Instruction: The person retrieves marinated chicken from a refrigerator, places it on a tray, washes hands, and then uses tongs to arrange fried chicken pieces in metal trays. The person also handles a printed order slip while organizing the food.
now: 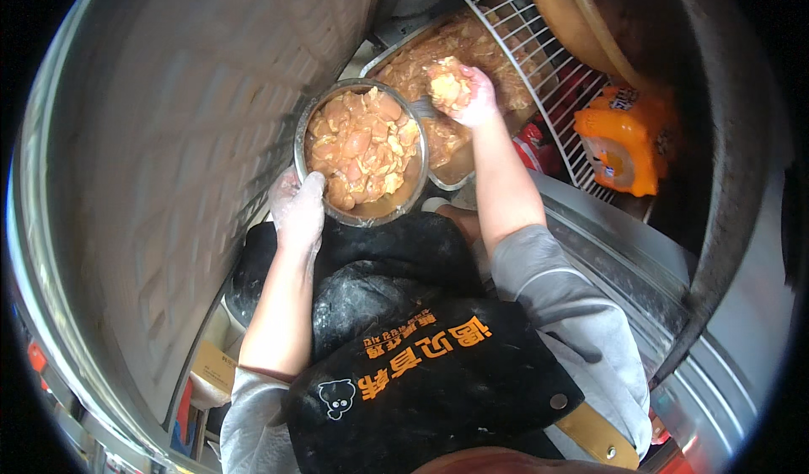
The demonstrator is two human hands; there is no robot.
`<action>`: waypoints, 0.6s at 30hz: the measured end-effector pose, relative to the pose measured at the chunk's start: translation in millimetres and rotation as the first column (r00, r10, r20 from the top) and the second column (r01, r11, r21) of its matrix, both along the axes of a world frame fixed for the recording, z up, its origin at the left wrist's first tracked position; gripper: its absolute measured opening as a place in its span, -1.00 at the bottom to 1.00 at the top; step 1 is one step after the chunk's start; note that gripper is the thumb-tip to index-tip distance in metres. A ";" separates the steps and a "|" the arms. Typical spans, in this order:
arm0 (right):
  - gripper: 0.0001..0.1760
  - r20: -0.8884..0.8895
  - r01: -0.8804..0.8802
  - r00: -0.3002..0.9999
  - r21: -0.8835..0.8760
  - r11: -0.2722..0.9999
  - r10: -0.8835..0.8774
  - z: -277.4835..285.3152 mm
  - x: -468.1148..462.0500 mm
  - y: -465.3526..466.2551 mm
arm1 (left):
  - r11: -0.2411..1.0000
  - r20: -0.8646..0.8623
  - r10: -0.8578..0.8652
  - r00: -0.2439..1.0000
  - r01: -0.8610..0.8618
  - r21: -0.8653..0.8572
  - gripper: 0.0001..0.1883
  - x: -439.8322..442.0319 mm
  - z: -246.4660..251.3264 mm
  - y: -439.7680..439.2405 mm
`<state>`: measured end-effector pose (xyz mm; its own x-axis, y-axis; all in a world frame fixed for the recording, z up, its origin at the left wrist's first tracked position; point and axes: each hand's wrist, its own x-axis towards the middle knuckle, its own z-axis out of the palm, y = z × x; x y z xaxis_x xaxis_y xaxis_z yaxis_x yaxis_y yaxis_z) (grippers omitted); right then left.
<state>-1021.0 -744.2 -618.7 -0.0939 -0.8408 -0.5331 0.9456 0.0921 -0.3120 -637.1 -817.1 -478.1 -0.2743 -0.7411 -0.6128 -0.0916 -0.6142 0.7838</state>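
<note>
My left hand, dusted with white powder, grips the near left rim of a round metal bowl. Pieces of raw marinated meat fill most of that bowl, with some brownish liquid along its near side. A clump of the same kind of meat sits in my right hand, to the right of the bowl. Beneath this hand lies a large metal tray, holding much more marinated meat. Its right part passes under a wire shelf.
A white wire shelf spans the refrigerator at right, carrying an orange package and a large round container. Red packaging shows below it. The ribbed refrigerator door stands open at left. A cardboard box lies behind it.
</note>
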 end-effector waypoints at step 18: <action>-0.50 -0.757 0.252 0.395 0.635 0.731 0.521 -80.1 -79.4 25.2 | 0.993 0.150 -0.114 0.982 0.116 -0.008 -0.81 0.0 -10.7 -4.1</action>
<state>-1100.4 -719.0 -698.8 -0.7200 -0.4279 -0.5463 0.1211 0.6977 -0.7061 -637.1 -821.2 -488.9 -0.2645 -0.7207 -0.6409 -0.2777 -0.5795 0.7662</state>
